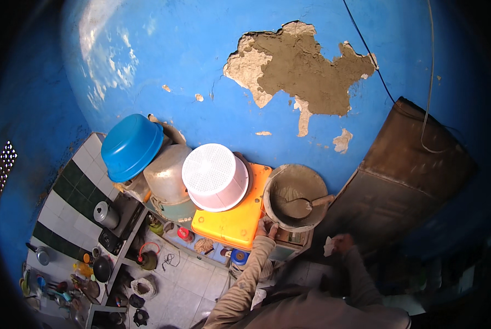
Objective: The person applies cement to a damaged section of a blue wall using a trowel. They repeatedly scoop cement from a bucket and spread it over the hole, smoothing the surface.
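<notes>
Grey, wet-looking mortar [292, 208] lies in the bottom of a round bucket [306, 174], which I use as my landmark from this remote seat; it stands on the worktop [296, 238] by the blue wall [163, 33]. A wooden-handled trowel [322, 201] rests inside it, its handle over the right-hand rim, which I suppose keeps the wood clean and easy to reach.

My left grip [267, 227] is at the bucket's near left edge, perhaps to steady it; I can't make out whether the fingers are closed around anything. My right grip [343, 243], below and right of the bucket, appears pinched on a pale scrap [329, 247] whose material I can't tell.

Just left of the bucket, an orange case [223, 225] lies flat with a perforated white basin [212, 175] upside down on it, presumably stacked to save space. Farther left of the bucket, a blue basin [129, 147] sits tilted beside a large metal pot [169, 172]. Above the bucket, a broken patch [306, 66] of wall is partly coated grey-brown, so the mortar seems placed handily beneath it.
</notes>
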The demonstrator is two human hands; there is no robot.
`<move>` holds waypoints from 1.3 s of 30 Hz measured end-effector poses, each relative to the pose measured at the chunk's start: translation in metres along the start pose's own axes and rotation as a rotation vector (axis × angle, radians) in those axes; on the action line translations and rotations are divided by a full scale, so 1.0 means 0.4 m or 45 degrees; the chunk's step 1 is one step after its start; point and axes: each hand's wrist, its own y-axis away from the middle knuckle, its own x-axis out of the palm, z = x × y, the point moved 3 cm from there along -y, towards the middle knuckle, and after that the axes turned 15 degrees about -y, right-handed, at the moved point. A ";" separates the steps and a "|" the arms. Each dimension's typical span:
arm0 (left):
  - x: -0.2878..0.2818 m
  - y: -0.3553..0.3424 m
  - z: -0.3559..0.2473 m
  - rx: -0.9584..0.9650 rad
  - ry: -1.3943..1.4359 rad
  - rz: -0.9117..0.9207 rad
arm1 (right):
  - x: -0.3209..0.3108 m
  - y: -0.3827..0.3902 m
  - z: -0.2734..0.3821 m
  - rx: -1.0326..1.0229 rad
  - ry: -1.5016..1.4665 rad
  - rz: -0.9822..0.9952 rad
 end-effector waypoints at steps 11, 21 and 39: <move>0.008 -0.009 -0.014 -0.053 0.029 -0.009 | 0.004 -0.128 -0.253 -0.290 0.473 -0.384; 0.002 -0.055 -0.032 0.070 -0.042 -0.004 | 0.165 -0.125 0.489 -1.076 1.409 -0.161; 0.002 -0.032 0.030 0.210 0.090 0.023 | 0.169 -0.106 0.546 -0.887 1.748 -0.008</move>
